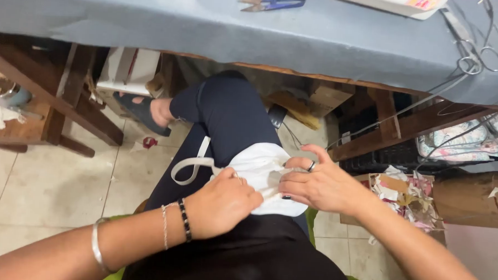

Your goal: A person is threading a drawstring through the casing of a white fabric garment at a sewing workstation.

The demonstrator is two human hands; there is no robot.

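The white cloth piece [259,170] rests on the raised knee for support — left hand [222,202] at seven o'clock, right hand [319,184] at three, both pinching it; its strap [190,168] trails toward nine

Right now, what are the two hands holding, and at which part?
Both the left hand and right hand grip a white cloth piece at its bunched middle, on the lap; its strap loop hangs free.

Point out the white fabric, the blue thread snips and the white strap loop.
white fabric [262,168]: head view, bare middle between the hands.
blue thread snips [276,3]: head view, blue handle, on the table.
white strap loop [188,171]: head view, loop's band over the thigh.
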